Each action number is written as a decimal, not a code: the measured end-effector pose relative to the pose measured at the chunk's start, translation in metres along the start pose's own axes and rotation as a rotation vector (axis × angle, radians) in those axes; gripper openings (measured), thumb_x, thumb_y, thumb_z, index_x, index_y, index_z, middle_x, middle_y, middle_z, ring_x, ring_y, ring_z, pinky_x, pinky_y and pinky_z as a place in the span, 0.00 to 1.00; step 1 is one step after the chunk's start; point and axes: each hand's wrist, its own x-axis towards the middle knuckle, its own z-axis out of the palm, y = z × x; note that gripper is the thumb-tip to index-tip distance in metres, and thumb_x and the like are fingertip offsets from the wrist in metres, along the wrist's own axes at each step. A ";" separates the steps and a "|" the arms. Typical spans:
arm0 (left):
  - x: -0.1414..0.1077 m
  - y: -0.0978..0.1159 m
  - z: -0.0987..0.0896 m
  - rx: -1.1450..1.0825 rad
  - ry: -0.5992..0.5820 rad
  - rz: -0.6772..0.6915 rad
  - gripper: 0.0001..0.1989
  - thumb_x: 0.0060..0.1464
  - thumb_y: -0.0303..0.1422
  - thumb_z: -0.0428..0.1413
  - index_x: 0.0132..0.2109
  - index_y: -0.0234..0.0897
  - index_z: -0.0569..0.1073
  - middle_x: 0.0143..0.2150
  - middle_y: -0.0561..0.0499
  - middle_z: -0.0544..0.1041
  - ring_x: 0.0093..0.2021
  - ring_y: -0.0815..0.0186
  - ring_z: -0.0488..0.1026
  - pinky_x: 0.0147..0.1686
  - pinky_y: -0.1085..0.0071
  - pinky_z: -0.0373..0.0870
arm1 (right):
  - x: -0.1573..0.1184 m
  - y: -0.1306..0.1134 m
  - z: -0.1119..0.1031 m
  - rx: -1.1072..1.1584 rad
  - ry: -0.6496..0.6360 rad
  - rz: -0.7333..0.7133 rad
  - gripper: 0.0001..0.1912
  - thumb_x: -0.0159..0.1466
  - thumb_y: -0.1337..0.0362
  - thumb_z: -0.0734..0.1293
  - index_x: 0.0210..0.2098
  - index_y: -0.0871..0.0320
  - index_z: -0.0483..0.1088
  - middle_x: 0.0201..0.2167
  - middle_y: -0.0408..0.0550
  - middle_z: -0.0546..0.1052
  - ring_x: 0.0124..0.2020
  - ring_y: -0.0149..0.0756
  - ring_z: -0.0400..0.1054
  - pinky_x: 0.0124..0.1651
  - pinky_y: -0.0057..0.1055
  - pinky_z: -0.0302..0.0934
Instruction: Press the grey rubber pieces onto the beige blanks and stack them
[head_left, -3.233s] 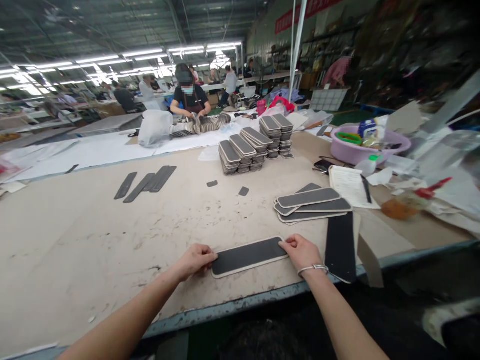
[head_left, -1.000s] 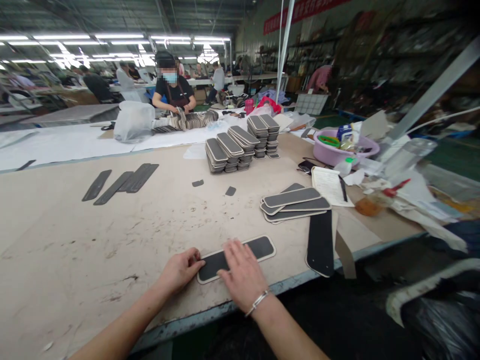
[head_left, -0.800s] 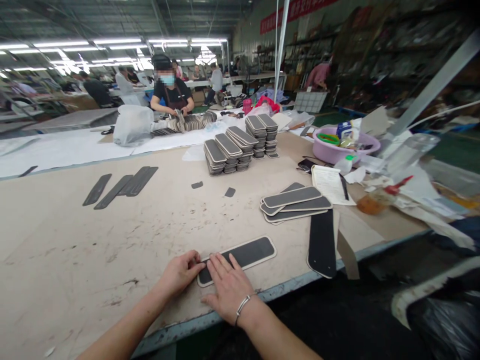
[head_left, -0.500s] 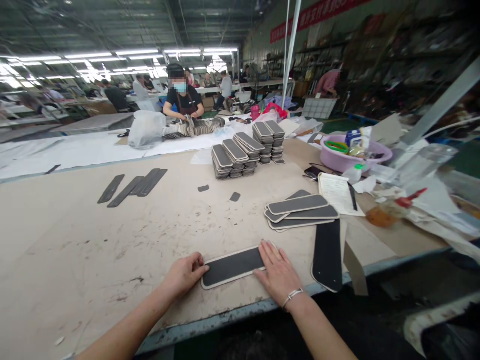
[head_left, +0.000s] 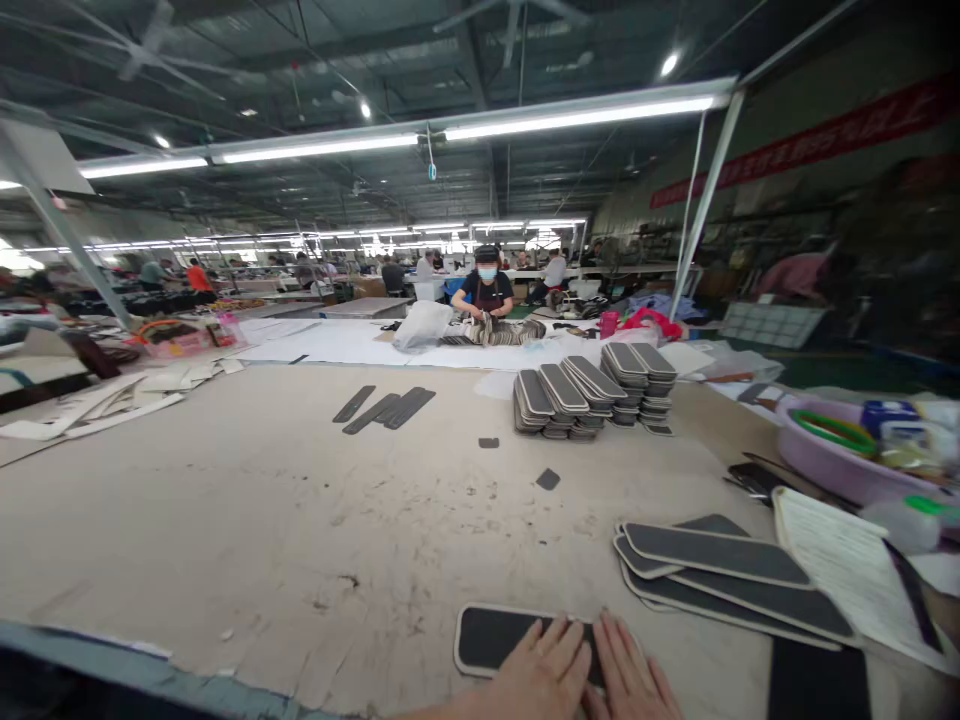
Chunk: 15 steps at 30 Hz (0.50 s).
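Note:
A dark oblong panel with a pale rim [head_left: 487,638] lies on the beige tabletop [head_left: 225,540] at the near edge. Flat on its middle rests my left hand [head_left: 544,665], fingers extended. My right hand [head_left: 630,670] lies beside it over the panel's right end, its fingers also stretched out and hiding that end. Several similar panels [head_left: 720,555] overlap to the right, above a plain black piece [head_left: 817,680]. Farther back stand stacks of rimmed panels [head_left: 559,400].
Thin dark strips [head_left: 386,408] and small dark scraps [head_left: 548,479] lie on the table. On the right are a notepad [head_left: 840,560] and a purple basin [head_left: 817,465]. Pale offcuts [head_left: 120,400] lie far left. A masked person [head_left: 487,290] handles pieces across the table.
My left hand has moved from the panel's left end rightward onto its middle, next to my right hand. The view has tilted up and swung left.

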 end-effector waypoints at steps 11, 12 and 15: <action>-0.080 -0.035 -0.045 0.057 -0.165 -0.147 0.38 0.58 0.49 0.44 0.67 0.32 0.42 0.68 0.39 0.39 0.67 0.54 0.37 0.64 0.57 0.38 | -0.018 -0.020 -0.026 0.039 0.102 0.031 0.33 0.64 0.51 0.50 0.63 0.64 0.48 0.65 0.47 0.48 0.65 0.42 0.42 0.63 0.46 0.42; -0.085 -0.038 -0.047 0.069 -0.176 -0.158 0.38 0.58 0.49 0.45 0.67 0.32 0.42 0.68 0.40 0.39 0.67 0.54 0.37 0.64 0.57 0.38 | -0.017 -0.019 -0.025 0.047 0.097 0.032 0.34 0.64 0.51 0.50 0.63 0.65 0.48 0.65 0.48 0.49 0.65 0.42 0.42 0.64 0.46 0.41; -0.092 -0.042 -0.046 0.105 -0.183 -0.155 0.38 0.58 0.47 0.46 0.67 0.34 0.40 0.68 0.41 0.39 0.67 0.54 0.37 0.64 0.56 0.38 | -0.016 -0.016 -0.029 0.074 0.064 0.051 0.33 0.64 0.51 0.50 0.63 0.64 0.49 0.65 0.49 0.48 0.66 0.41 0.41 0.64 0.46 0.40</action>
